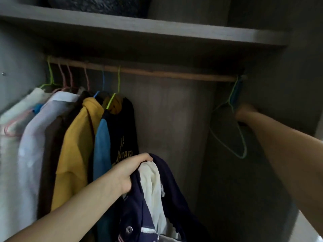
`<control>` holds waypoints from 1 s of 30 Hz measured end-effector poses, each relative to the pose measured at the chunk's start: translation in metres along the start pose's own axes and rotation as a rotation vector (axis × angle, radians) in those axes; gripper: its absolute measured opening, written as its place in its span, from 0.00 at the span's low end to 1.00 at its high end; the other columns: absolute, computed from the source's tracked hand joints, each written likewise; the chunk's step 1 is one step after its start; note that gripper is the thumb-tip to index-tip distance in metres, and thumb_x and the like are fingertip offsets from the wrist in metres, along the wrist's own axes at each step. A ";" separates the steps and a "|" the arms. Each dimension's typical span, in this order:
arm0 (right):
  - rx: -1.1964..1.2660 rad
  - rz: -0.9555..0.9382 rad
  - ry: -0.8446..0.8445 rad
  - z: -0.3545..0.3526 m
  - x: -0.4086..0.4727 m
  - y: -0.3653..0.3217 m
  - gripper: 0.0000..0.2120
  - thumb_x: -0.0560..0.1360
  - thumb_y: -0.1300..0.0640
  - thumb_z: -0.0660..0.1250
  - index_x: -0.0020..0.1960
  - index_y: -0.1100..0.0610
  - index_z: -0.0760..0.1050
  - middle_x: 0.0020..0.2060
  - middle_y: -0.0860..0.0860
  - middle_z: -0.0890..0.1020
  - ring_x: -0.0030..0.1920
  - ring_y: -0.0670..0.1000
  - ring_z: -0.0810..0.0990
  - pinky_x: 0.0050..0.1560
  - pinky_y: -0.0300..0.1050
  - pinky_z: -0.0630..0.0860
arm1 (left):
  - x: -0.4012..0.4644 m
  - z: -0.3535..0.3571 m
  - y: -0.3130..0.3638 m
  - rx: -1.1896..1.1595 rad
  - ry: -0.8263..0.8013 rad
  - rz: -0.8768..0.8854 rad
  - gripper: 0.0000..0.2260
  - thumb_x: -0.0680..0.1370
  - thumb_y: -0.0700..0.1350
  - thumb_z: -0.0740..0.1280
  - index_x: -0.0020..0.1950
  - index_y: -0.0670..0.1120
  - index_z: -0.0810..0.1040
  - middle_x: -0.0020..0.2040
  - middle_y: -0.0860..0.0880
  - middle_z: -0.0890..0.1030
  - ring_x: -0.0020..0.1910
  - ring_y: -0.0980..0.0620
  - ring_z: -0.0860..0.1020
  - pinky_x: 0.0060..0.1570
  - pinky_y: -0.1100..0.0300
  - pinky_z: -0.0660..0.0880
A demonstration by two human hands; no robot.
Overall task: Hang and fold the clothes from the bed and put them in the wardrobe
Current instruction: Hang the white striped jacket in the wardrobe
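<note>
While the left hand (130, 169) grips a bunch of clothes (153, 194) low in the middle of the wardrobe (167, 119), its fingers are curled tightly round the top of the fabric. The bunch is a navy garment with a metal snap and striped trim, wrapped around a cream-white piece, and it hangs down from the fist toward the bottom edge of the view. It sits just in front of the hung clothes, close to the dark printed shirt (122, 137) at the right end of that row.

The right hand (244, 110) reaches far to the right end of the wooden rail (157, 72), where a few empty wire hangers (234, 123), pale green and blue, hang against the wardrobe's right wall. The hand is at the hangers' shoulder and appears to touch them, but it is dark and blurred there, so I cannot tell whether the fingers are closed on a hanger or merely against it.

Along the left half of the rail, garments hang on coloured wire hangers: whitish pieces (15, 137) at the left wall, then a brown one, a mustard-yellow top (76, 142), a blue sleeve and the dark printed shirt. The middle stretch of the rail is bare between this row and the empty hangers. Above the rail runs a grey shelf (139, 25) with something dark and mottled on it.
</note>
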State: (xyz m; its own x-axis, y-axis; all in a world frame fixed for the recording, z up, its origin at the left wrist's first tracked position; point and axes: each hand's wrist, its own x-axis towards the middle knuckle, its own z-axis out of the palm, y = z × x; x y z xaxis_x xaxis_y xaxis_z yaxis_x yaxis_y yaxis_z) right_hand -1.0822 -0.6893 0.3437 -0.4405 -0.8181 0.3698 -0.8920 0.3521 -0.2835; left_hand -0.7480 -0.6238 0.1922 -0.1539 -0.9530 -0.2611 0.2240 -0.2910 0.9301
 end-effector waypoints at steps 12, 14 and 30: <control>1.141 0.348 -0.121 0.027 -0.003 -0.038 0.18 0.84 0.57 0.50 0.36 0.56 0.66 0.27 0.51 0.69 0.25 0.46 0.67 0.21 0.33 0.65 | 0.004 -0.032 0.013 0.089 -0.147 -0.103 0.04 0.69 0.40 0.72 0.38 0.40 0.82 0.41 0.39 0.82 0.36 0.43 0.81 0.42 0.53 0.78; 1.033 0.347 -0.038 0.029 -0.007 -0.041 0.16 0.82 0.63 0.52 0.35 0.56 0.64 0.29 0.52 0.65 0.24 0.47 0.64 0.18 0.28 0.60 | 0.003 -0.039 0.016 0.107 -0.158 -0.112 0.04 0.69 0.40 0.72 0.36 0.41 0.82 0.40 0.39 0.82 0.36 0.43 0.81 0.45 0.52 0.78; 0.735 0.156 0.397 0.025 -0.004 -0.014 0.14 0.81 0.58 0.57 0.55 0.62 0.79 0.53 0.60 0.81 0.56 0.60 0.77 0.53 0.45 0.71 | 0.014 -0.036 0.018 0.126 -0.209 -0.157 0.04 0.68 0.40 0.72 0.40 0.39 0.81 0.40 0.39 0.82 0.34 0.43 0.81 0.38 0.55 0.80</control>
State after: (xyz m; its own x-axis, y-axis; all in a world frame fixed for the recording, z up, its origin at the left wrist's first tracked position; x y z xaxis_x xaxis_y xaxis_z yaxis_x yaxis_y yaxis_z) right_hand -1.0651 -0.7027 0.3241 -0.6788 -0.5161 0.5223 -0.5851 -0.0496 -0.8094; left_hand -0.7112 -0.6451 0.1956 -0.3751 -0.8554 -0.3573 0.0624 -0.4079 0.9109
